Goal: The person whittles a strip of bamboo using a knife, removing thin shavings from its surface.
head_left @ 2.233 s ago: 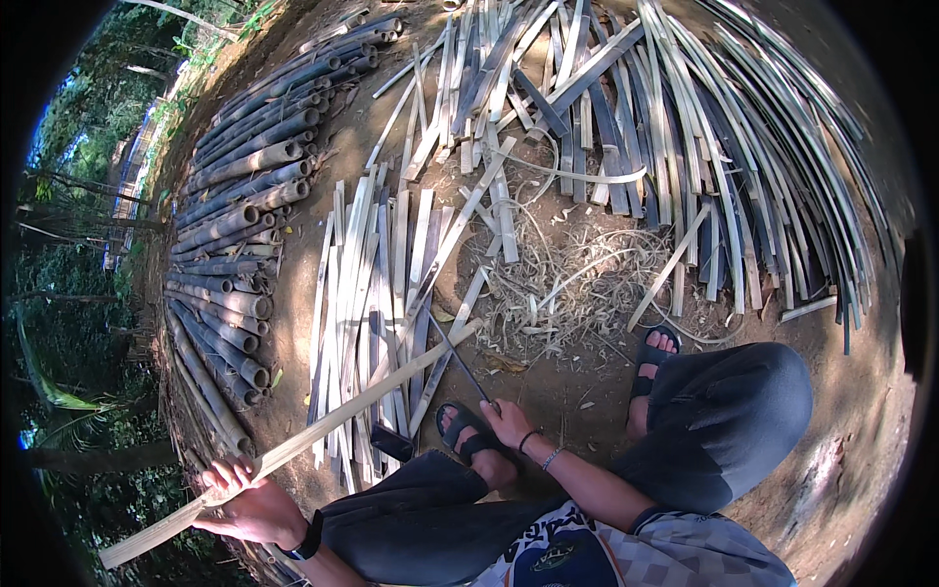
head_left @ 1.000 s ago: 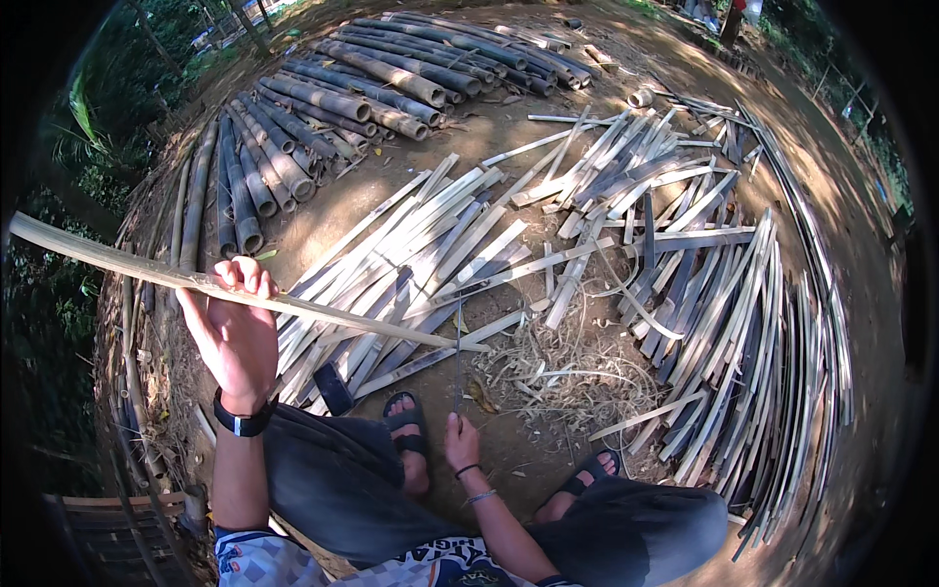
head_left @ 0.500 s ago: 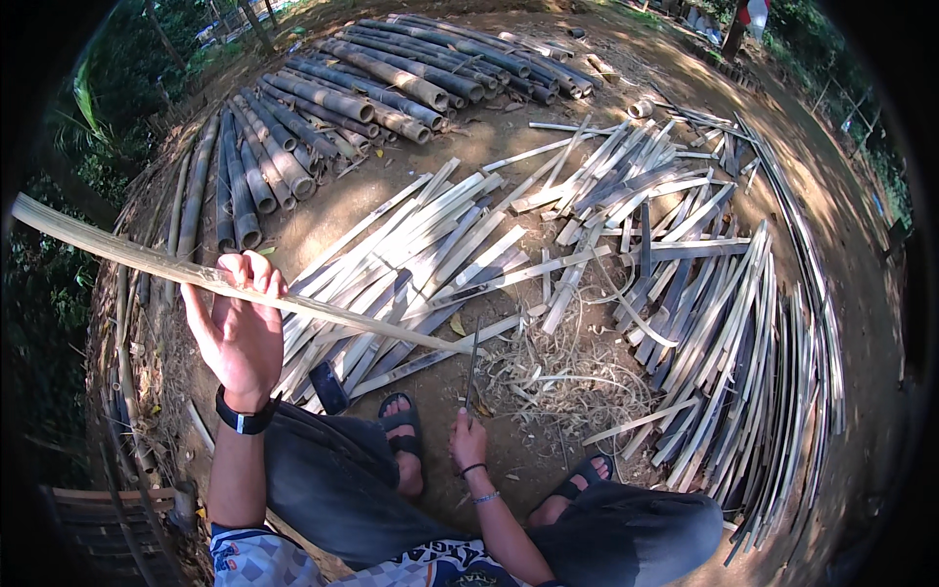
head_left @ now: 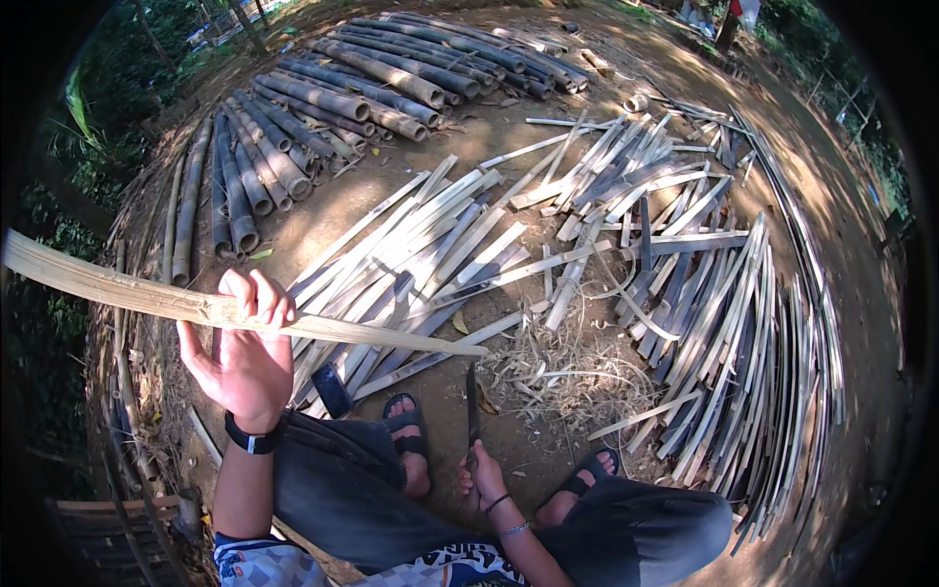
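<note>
A long, pale split bamboo strip [head_left: 147, 292] runs from the far left edge to the middle of the view, its narrow end beside the shavings. My left hand [head_left: 242, 362] grips it from below, with fingers curled over its upper edge and a dark band on the wrist. Low in the middle, my right hand [head_left: 482, 476] is closed round the handle of a long knife [head_left: 473, 406]. Its dark blade points away from me, with the tip just below the strip's narrow end. Most of the handle is hidden by my fingers.
Split bamboo strips [head_left: 411, 245] lie in a heap ahead, and more strips [head_left: 734, 362] fan out at right. Curly shavings [head_left: 577, 377] cover the ground between. Bamboo poles [head_left: 381, 83] are stacked at the back. My sandalled feet [head_left: 406, 430] rest near the knife.
The knife has turned to show more of its blade's flat side, and my right hand has moved slightly down and right. My left hand and the strip have shifted a little downward.
</note>
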A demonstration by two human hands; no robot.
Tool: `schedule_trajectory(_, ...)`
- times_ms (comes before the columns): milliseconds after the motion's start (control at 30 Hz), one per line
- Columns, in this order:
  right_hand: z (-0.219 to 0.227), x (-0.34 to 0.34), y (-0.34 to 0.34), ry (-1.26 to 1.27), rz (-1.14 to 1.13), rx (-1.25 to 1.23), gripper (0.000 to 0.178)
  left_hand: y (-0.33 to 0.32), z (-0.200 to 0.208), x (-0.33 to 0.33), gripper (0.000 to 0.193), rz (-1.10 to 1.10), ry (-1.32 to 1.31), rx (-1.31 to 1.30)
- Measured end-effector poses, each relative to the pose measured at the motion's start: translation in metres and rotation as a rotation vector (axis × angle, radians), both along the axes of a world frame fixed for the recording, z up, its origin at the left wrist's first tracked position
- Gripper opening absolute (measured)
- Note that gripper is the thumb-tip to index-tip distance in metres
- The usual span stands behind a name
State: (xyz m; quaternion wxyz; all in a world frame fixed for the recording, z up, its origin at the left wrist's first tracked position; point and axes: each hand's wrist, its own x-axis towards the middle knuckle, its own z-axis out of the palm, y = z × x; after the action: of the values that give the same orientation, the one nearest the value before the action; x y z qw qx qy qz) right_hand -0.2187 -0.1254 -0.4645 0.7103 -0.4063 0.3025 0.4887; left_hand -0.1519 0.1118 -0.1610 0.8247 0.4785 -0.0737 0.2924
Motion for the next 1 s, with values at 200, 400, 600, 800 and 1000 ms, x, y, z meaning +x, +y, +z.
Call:
schedule_trajectory(200,-0.003,0.018,0.003,0.085,-0.112,0.059,0.05,0.004,-0.001,0.0,0.051,-0.017,0.001,0.059)
schedule_trajectory(400,-0.026,0.014,-0.003,0.154,-0.261,0.153,0.049,0.003,0.0,0.001,0.051,-0.012,0.006,0.118)
schedule_trajectory(600,-0.004,0.007,-0.001,0.017,-0.114,0.024,0.048,0.005,-0.001,0.0,0.052,-0.022,0.002,0.117)
schedule_trajectory(800,0.005,0.004,0.006,-0.06,-0.04,0.014,0.05,0.001,0.002,0.0,0.052,0.001,0.014,0.119)
schedule_trajectory(1000,-0.019,0.013,0.01,-0.233,0.017,-0.142,0.052,-0.004,0.002,0.004,0.055,0.062,0.036,0.061)
